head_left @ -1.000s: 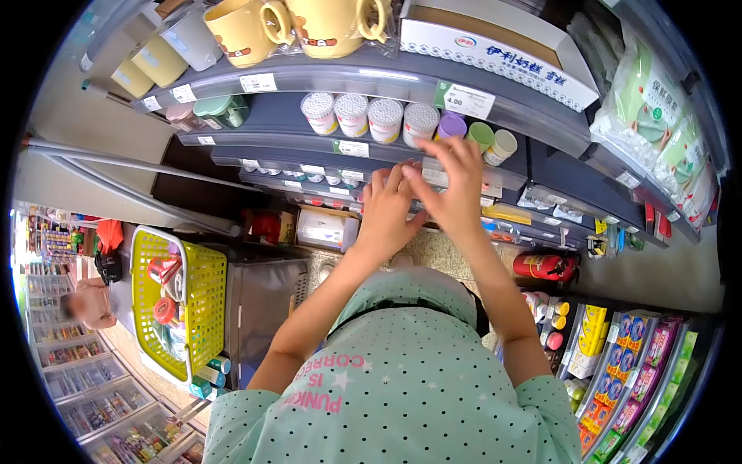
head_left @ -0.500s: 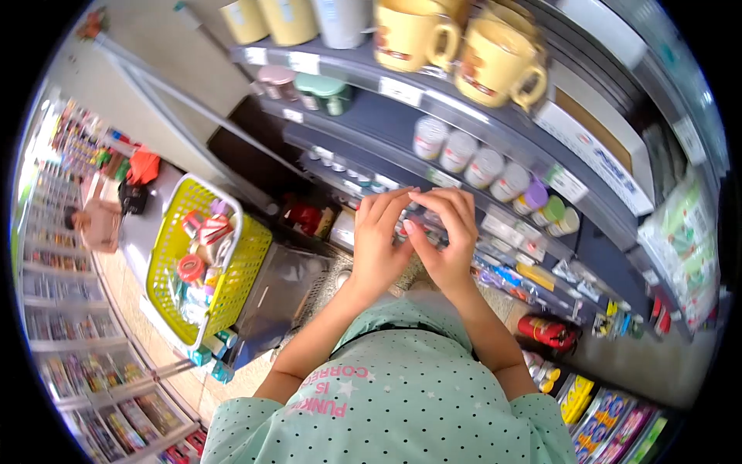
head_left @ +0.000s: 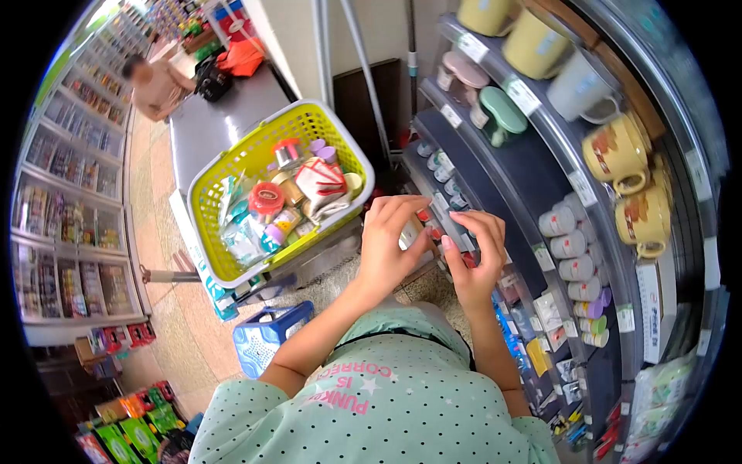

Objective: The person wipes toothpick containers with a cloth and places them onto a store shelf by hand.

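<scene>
In front of my waist, my left hand (head_left: 390,243) is raised with fingers bent and apart, holding nothing. Across a small gap my right hand (head_left: 476,251) is likewise empty, its fingers curved and spread. The two hands do not touch. To the left of them a yellow-green shopping basket (head_left: 232,166) sits at the end of a counter (head_left: 193,127). It holds a mix of goods, among them a red-lidded jar (head_left: 266,199), a red and white cloth-like item (head_left: 321,184) and several small bottles.
On the right, a grey shelf unit (head_left: 533,166) carries yellow mugs (head_left: 618,151), white lidded containers (head_left: 568,245) and small packets. A blue step stool (head_left: 263,340) stands on the floor at left. Beyond the counter is another person (head_left: 158,89); glass-fronted shelves (head_left: 66,209) line the far left.
My view has turned left, so the basket is nearer the middle and the shelves sit farther right. My fingertips, almost touching before, have moved apart.
</scene>
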The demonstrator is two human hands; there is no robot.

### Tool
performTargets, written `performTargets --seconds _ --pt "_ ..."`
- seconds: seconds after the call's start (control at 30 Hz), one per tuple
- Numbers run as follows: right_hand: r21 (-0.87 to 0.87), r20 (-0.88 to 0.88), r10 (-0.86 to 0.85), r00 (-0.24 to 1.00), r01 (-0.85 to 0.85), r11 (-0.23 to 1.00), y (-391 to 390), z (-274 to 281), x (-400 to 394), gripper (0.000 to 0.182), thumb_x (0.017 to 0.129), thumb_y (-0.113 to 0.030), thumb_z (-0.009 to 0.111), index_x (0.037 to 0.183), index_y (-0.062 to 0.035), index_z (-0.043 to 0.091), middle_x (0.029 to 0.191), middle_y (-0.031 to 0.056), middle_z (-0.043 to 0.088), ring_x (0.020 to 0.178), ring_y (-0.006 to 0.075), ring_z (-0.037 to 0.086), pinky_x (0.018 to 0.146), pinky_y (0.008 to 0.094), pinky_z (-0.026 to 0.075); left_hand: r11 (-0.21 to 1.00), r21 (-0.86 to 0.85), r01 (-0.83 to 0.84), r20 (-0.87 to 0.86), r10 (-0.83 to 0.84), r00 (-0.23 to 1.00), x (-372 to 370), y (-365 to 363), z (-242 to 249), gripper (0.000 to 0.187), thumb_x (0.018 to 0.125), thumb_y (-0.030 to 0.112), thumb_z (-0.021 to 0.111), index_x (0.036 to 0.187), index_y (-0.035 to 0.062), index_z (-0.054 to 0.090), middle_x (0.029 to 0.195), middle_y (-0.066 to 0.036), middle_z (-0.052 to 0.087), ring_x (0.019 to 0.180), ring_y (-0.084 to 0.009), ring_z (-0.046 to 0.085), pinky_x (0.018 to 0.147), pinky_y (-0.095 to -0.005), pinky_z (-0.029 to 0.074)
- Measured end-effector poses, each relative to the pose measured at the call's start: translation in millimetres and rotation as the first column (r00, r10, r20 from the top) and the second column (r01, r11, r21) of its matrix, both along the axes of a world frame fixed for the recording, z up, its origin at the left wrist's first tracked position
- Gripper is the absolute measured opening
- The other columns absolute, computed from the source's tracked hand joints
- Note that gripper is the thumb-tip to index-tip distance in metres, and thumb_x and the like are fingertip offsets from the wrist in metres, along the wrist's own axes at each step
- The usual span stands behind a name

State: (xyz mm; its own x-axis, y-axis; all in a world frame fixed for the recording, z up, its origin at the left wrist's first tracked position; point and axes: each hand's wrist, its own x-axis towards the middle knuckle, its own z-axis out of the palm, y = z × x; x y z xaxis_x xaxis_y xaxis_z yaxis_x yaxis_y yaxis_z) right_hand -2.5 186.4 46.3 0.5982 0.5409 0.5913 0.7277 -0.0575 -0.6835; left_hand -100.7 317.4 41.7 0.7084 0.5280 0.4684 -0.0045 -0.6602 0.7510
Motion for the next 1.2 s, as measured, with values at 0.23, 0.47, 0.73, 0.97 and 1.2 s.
performTargets --seconds 0.23,0.47,0.73,0.97,1.2 --pt "-0.109 -0.020 0.154 0.988 -0.155 0.982 54 -3 -12 0.036 0.076 -0.007 0.075 0.112 -0.0056 0.071 0.112 0.0096 0.066 0.108 0.0303 0.057 0.096 0.0404 0.045 0.949 0.022 -0.315 -0.214 0.312 0.926 -53 56 -6 0.059 0.063 0.004 0.085 0.117 0.0055 0.062 0.114 -0.013 0.062 0.110 -0.0353 0.053 0.097 -0.0428 0.042" --pt "-0.245 -0.018 0.313 0.950 -0.308 0.919 103 -17 -20 0.045 0.074 -0.002 0.074 0.119 -0.0071 0.069 0.120 0.0094 0.065 0.115 0.0322 0.055 0.100 0.0430 0.044 0.917 0.032 -0.397 -0.289 0.389 0.875 -91 107 -47 0.054 0.071 0.018 0.086 0.117 0.0061 0.061 0.108 -0.012 0.064 0.103 -0.0336 0.057 0.092 -0.0439 0.042" --pt "-0.334 -0.054 0.350 0.935 -0.347 0.876 136 -37 -29 0.048 0.076 -0.005 0.074 0.123 -0.0091 0.068 0.118 0.0082 0.066 0.113 0.0300 0.058 0.098 0.0427 0.044 0.939 -0.048 -0.339 -0.298 0.310 0.903 -79 126 -60 0.029 0.080 0.019 0.080 0.101 0.0016 0.068 0.090 -0.013 0.069 0.077 -0.0278 0.066 0.069 -0.0386 0.052" --pt "-0.296 -0.162 0.289 0.944 -0.326 0.898 143 -45 -28 0.038 0.082 -0.009 0.073 0.120 -0.0065 0.068 0.107 0.0118 0.068 0.098 0.0306 0.063 0.094 0.0413 0.045 0.869 -0.361 -0.339 -0.190 0.287 0.939 -83 135 -45 0.017 0.085 0.001 0.069 0.101 -0.0006 0.065 0.084 -0.012 0.067 0.070 -0.0217 0.065 0.060 -0.0316 0.051" --pt "-0.117 -0.309 0.282 0.909 -0.330 0.937 156 -21 -32 0.022 0.090 -0.009 0.069 0.108 0.0019 0.069 0.104 0.0145 0.070 0.099 0.0268 0.066 0.089 0.0367 0.049 0.786 -0.553 -0.275 -0.004 0.328 0.945 -104 153 -13 0.023 0.089 -0.006 0.065 0.110 0.0026 0.066 0.096 -0.003 0.067 0.082 -0.0081 0.060 0.070 -0.0237 0.050"
